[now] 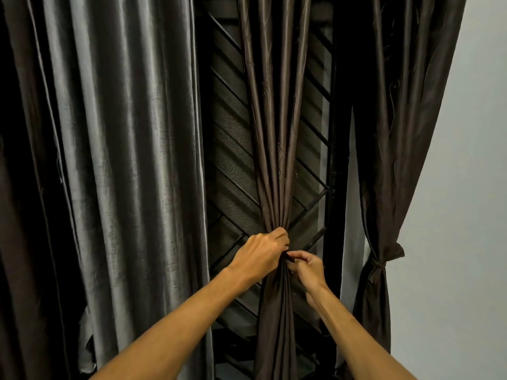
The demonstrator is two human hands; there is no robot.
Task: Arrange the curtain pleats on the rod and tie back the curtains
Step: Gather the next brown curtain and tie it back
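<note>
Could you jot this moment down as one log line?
left hand: grips middle curtain | right hand: pinches tie | right curtain: tied | grey curtain: loose

I am showing both forearms bare from the wrists down to the lower frame edge. My left hand (260, 253) and right hand (308, 267) are showing bare as well, fingers included.

A grey curtain (123, 160), a middle curtain (274, 133) and a tied right curtain (397, 133) hung from above, their support out of view. Behind them stood a grille (230, 127) with diagonal bars. A wall (466, 187) lay at right.
</note>
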